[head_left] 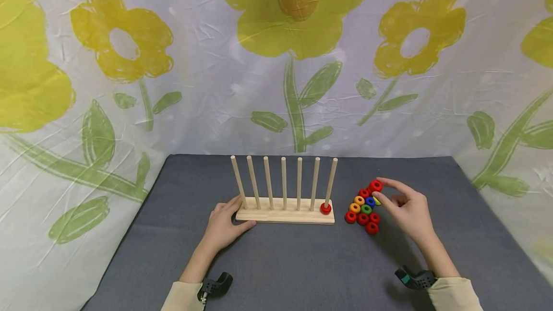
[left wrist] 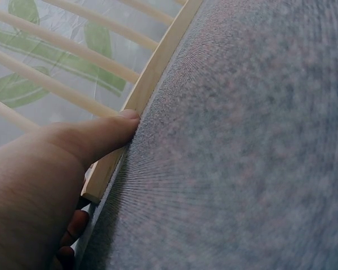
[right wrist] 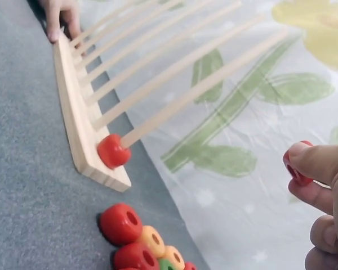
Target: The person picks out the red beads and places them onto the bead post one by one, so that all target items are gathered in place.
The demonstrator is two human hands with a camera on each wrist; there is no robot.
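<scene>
A wooden peg stand (head_left: 285, 210) with several upright pegs sits on the table, one red bead (head_left: 326, 209) at the foot of its rightmost peg. My left hand (head_left: 223, 227) grips the stand's left end. In the left wrist view its thumb (left wrist: 110, 132) lies along the front edge of the base, while the other fingers are mostly hidden behind it. To the right, my right hand (head_left: 408, 208) pinches another red bead (head_left: 376, 185) between thumb and forefinger. The right wrist view shows this held bead (right wrist: 298, 163) raised, its hole partly visible between the fingertips.
Right of the stand lies a tight cluster of red, orange, green, blue and yellow beads (head_left: 363, 219). Everything stands on a dark grey cloth-covered table (head_left: 294, 263). Behind it hangs a white curtain (head_left: 203, 90) printed with yellow flowers.
</scene>
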